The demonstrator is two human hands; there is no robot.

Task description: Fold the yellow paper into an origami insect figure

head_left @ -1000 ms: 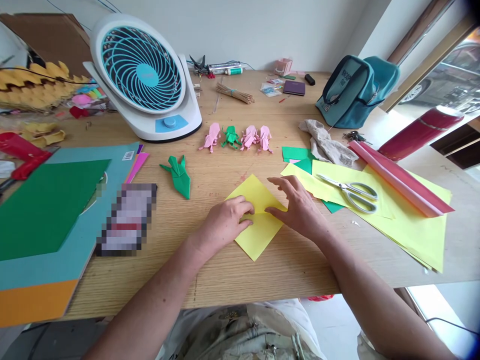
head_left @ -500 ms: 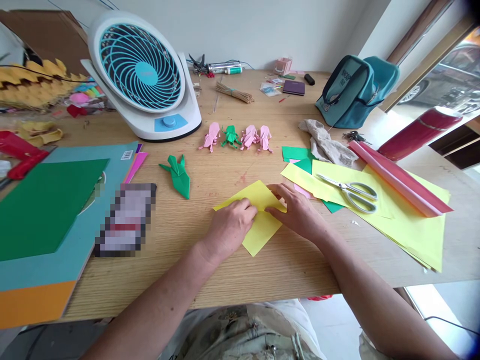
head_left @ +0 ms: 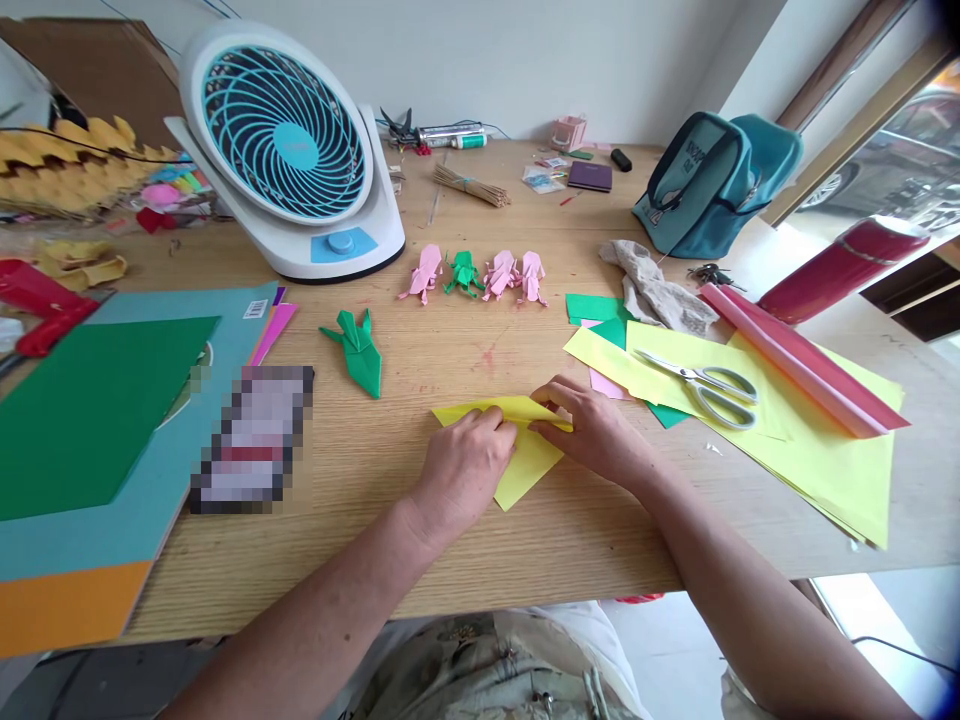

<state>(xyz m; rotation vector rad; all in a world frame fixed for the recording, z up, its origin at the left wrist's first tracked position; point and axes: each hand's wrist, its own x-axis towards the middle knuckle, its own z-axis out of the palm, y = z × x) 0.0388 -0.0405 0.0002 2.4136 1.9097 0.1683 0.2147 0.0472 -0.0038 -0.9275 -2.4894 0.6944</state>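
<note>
Nearest to the camera, the two bare forearms are reaching forward over the edge of the wooden table [head_left: 450, 570], and both hands are meeting on one yellow paper [head_left: 529, 468]. The left hand [head_left: 466, 458] is pressing on the left and middle part of it with the fingers bent and together, the fingertips touching the folded top edge. The right hand [head_left: 598, 430] is gripping the right end of that same edge, thumb and fingers closed on the paper. The yellow paper is lying flat on the table directly under and between the hands; its folded edge is running from left to right, and its free corner is pointing toward the person. Both hands are equally near, each at one end of the fold. A little further, to the left, a green folded figure [head_left: 360, 352] is lying alone, and to the right, scissors [head_left: 701, 385] are resting on loose yellow sheets [head_left: 832, 450] beside a pink paper roll [head_left: 802, 362]. Behind these, a row of small paper frogs [head_left: 480, 273], pink and green, is standing well apart from the hands. At the far side, a white and teal fan [head_left: 289, 150] and a teal bag [head_left: 712, 180] are standing near the wall.
</note>
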